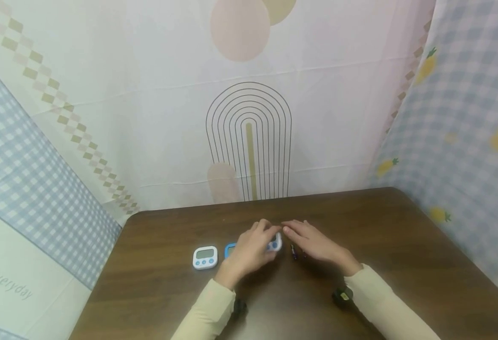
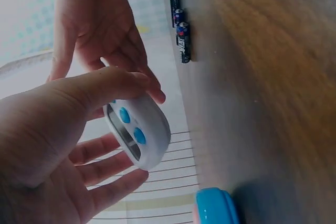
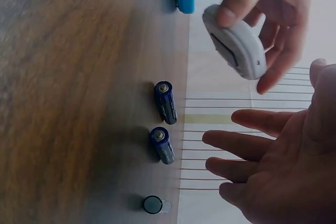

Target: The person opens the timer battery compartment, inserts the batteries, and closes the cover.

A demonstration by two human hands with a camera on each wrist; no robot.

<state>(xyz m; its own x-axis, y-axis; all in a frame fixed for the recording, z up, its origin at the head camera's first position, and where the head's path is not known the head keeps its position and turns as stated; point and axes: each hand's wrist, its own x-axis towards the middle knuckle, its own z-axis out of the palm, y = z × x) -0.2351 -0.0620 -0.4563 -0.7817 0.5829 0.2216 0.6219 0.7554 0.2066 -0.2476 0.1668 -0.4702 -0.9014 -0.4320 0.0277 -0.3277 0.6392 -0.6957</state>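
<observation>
Brown wood-grained surface below, pale backdrop with a line-drawn arch behind, and it's all happening in mid-air near the middle! Left hand has the catch: its grip is narrow, thumb on one side and fingers on the other, holding a white digital timer. That timer is up off the surface, tilted, blue buttons showing in the left wrist view, a dark line along its back in the right wrist view.

Over to the right hand, just beside it: grip wide, fingers extended and spread, palm bare, with a visible gap to the timer in its own wrist view.

Down below, near that right hand, three batteries lie on the surface: one battery and its neighbour turn their nubbed ends to the right wrist camera, while the third battery offers its flat end, a little apart.

Out to the left we go! Partly hidden by the left hand sits a blue timer, and just beyond it a second white timer, grey screen and three blue buttons facing up.

Wider again: pale sleeves reach in from the near edge, and blue checked cloth with yellow fruit hangs at right.
</observation>
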